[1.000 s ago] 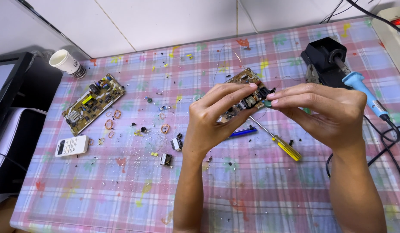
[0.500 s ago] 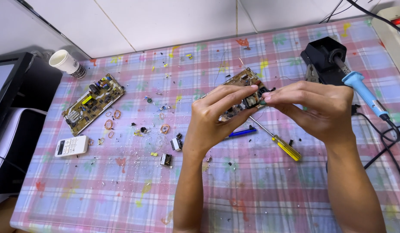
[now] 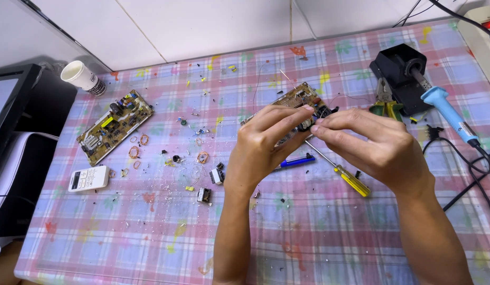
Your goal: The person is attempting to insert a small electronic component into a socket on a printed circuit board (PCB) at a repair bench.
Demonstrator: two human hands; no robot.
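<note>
- The table is covered with a plaid cloth in pink, blue and white, kinda paint-stained, and it's littered with tiny dark bits and snipped scraps.
- Far left, a dark monitor pokes in at the edge, screen pale grey.
- Your left hand has the board pinched from the left, thumb and fingers curled tight around its edge. The board is lifted off the cloth, just above mid-table, tilted, brownish with black parts on it.
- Your right hand meets it from the right, fingertips closed narrow on a small part at the board's near edge. Can't tell exactly what part it is.
- Top right, a black stand holds a soldering iron with a blue handle, its cord trailing off right.
- A second board, yellowish-brown, lies flat at the left, well apart from your hands.
- A screwdriver with a yellow handle lies under your right hand, a blue pen just beside it.
- Green-and-yellow pliers sit against the stand.
- A white remote lies below the second board, small and rectangular.
- A white paper cup with a dark printed band lies tipped at top left; can't see anything in it.
- Copper wire rings sit near the second board.
</note>
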